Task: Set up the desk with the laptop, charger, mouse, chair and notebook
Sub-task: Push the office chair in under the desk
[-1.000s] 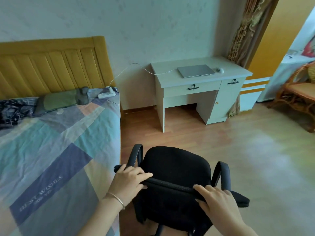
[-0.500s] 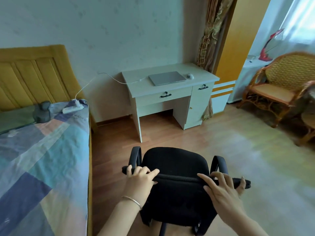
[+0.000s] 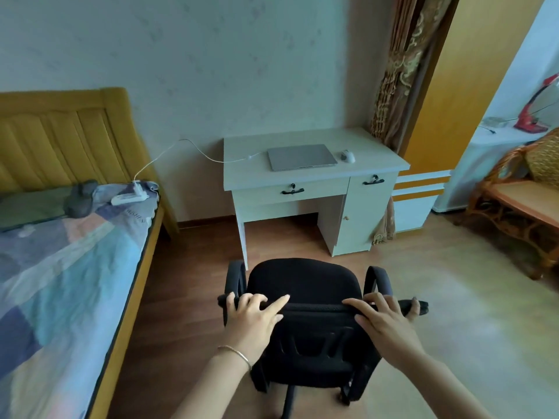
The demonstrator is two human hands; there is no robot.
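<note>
A black office chair (image 3: 305, 285) with armrests stands on the wooden floor right in front of me, its seat facing the white desk (image 3: 242, 176). My left hand (image 3: 255, 316) and my right hand (image 3: 384, 322) both grip the top edge of its backrest. On the desk lie a closed silver laptop (image 3: 302, 156) and a white mouse (image 3: 348, 155) to its right. A white charger cable (image 3: 193, 146) runs from the laptop's left side to a power strip (image 3: 128, 198) on the bed. No notebook is visible.
A bed (image 3: 60, 267) with a patchwork cover and yellow headboard fills the left side. A curtain (image 3: 393, 86) and an orange door panel stand right of the desk. A rattan chair (image 3: 520, 201) and a red lamp (image 3: 535, 113) are at the far right.
The chair and my view have turned to face the desk squarely and come closer to it. Both hands stay on the backrest; the right hand has shifted its grip.
</note>
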